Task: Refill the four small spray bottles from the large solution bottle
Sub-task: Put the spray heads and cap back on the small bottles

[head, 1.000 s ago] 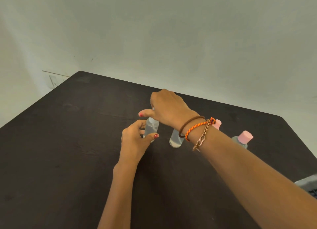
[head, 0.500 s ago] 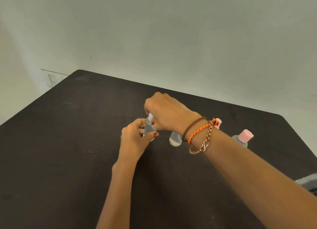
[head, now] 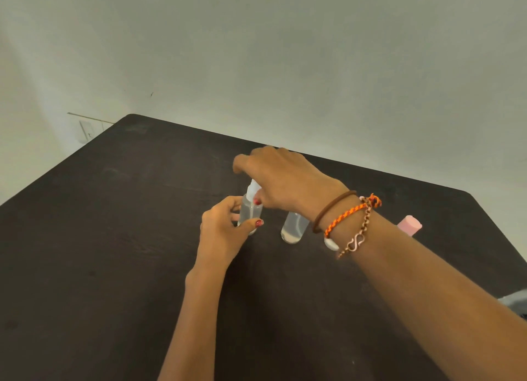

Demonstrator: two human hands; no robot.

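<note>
A small clear spray bottle (head: pixel 250 212) stands on the dark table (head: pixel 114 238). My left hand (head: pixel 224 231) grips its body from the left. My right hand (head: pixel 281 178) reaches over it from the right and pinches its white spray top (head: pixel 252 189). A second small clear bottle (head: pixel 293 228) stands just to the right, its top hidden behind my right wrist. A pink cap (head: pixel 409 224) of another bottle shows past my right forearm. The large solution bottle is not in view.
A small white object (head: pixel 330 244) lies on the table under my right wrist. A grey thing (head: pixel 516 302) pokes in at the right edge. The wall runs close behind the table's far edge.
My right hand has turned on the spray top, its fingers now spread further over it. The left hand keeps its hold on the bottle. The view shifted slightly.
</note>
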